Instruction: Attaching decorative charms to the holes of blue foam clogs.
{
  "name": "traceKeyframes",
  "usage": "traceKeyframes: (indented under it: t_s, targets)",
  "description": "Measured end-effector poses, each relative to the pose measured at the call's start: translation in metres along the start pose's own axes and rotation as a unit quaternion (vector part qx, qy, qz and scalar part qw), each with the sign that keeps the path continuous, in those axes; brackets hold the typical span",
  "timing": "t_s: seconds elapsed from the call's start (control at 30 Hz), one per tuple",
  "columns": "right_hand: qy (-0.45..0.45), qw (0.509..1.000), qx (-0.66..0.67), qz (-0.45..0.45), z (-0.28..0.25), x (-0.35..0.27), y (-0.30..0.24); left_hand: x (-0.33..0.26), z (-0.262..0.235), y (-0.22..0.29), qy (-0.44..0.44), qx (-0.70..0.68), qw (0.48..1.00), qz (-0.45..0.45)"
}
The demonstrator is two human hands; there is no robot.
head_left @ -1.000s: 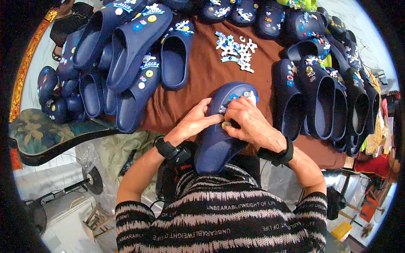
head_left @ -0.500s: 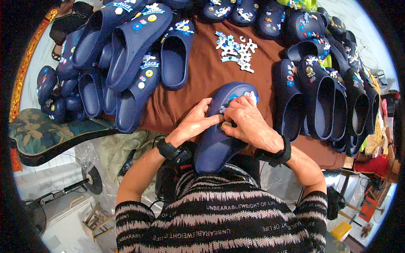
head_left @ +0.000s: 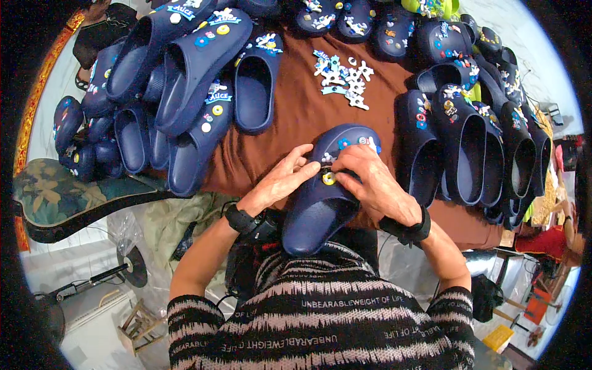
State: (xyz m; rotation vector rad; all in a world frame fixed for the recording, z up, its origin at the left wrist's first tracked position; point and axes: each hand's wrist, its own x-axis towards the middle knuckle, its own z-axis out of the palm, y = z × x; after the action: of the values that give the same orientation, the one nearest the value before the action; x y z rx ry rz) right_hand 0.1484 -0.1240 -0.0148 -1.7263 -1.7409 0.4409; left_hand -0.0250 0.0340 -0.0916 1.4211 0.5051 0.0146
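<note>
A navy clog (head_left: 314,225) lies in front of me, its heel toward my body and its toe on the cloth. My left hand (head_left: 279,182) grips its left side, thumb reaching over the upper. Bent over the top from the right is my right hand (head_left: 373,179), its thumb and fingers closed close to a round yellow-and-white charm (head_left: 328,178); whatever is between the fingertips is hidden. Blue, white and red charms sit toward the toe, partly covered by the right hand. Beyond the clog is a loose pile of white figure charms (head_left: 346,80).
A brown cloth (head_left: 296,92) covers the table. Decorated navy clogs (head_left: 203,68) are heaped at left, and more (head_left: 462,148) stand in rows at right. Lime-green clogs (head_left: 431,6) show at the far edge. A dark padded stool (head_left: 80,191) adjoins the table's left side.
My right hand has lifted and shifted slightly right, uncovering the yellow-and-white charm on the clog. The clog's toe has moved a little right; the left hand still holds its side.
</note>
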Motion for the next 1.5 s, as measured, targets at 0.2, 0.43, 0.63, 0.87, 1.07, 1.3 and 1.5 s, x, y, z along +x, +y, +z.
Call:
traceKeyframes:
  t_s: [0.2, 0.43, 0.63, 0.87, 1.07, 1.3, 1.5]
  targets:
    - [0.015, 1.0, -0.023, -0.015, 0.002, -0.004, 0.008, -0.001, 0.002, 0.01, -0.016, 0.027, 0.999, -0.01]
    - [-0.049, 0.993, -0.106, -0.027, 0.001, 0.003, 0.008, 0.0, 0.005, 0.001, -0.017, -0.008, 1.0, 0.014]
    - [-0.034, 0.995, -0.089, -0.042, 0.006, 0.008, 0.017, 0.0, 0.005, 0.002, 0.001, 0.011, 1.0, 0.002]
    - [-0.121, 0.986, -0.061, -0.097, -0.005, 0.038, 0.027, -0.004, 0.006, 0.011, 0.005, 0.051, 0.999, -0.003]
    - [-0.237, 0.96, -0.038, -0.141, -0.013, 0.06, 0.024, 0.001, 0.0, -0.012, 0.005, 0.05, 0.998, 0.031]
    - [-0.328, 0.936, -0.049, -0.121, -0.009, 0.068, 0.031, 0.003, 0.003, -0.017, 0.024, 0.084, 0.996, 0.03]
    - [-0.294, 0.937, -0.069, -0.174, -0.007, 0.066, 0.022, 0.004, 0.003, -0.025, 0.03, 0.03, 0.998, 0.044]
